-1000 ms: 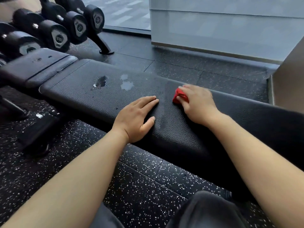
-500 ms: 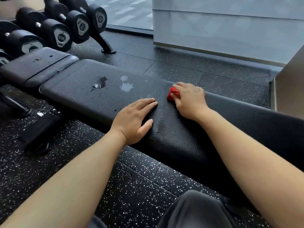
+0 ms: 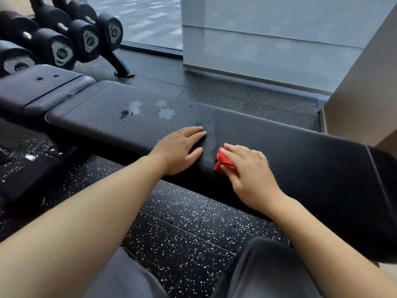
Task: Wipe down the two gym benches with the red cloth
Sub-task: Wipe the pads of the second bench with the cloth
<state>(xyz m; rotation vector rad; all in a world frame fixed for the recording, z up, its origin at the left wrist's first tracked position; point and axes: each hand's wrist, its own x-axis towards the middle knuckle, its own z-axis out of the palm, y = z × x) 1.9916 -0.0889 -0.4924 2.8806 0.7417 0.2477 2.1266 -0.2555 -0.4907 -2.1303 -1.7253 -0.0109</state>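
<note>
At the bench's (image 3: 300, 164) near edge, my right hand (image 3: 251, 168) gripped the red cloth (image 3: 222, 161); my left hand (image 3: 180, 150) lay flat, fingers straight. Puddles (image 3: 166, 114) further left risked going unwiped if strokes fell short.

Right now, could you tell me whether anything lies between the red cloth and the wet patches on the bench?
Yes: the left hand rests flat on the bench, directly between the red cloth held by the right hand and the wet patches. Nothing else visible blocks that stretch.
</note>
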